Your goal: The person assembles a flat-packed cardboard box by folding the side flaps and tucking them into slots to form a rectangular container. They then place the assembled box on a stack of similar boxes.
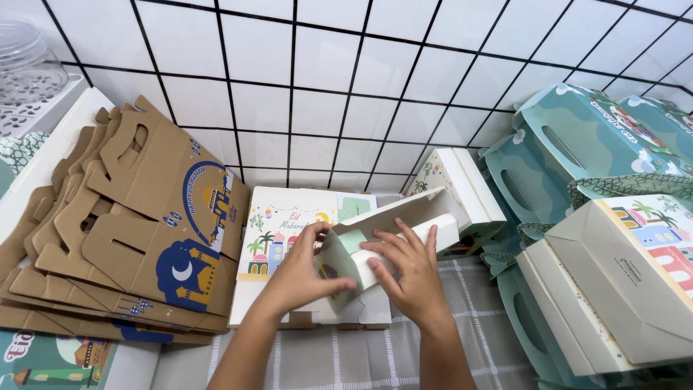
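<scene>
Half-folded white carton [375,242], over the flat printed stack [278,231], is pinched by the left hand [299,274] while the right hand [408,271] presses spread-fingered; uneven pressure could crease its flap.

Left hand [302,271] curled, thumb forward, fingers bent inward. Right hand [408,271] flat, fingers spread and extended. Both forearms rise from the lower edge, converging.
</scene>
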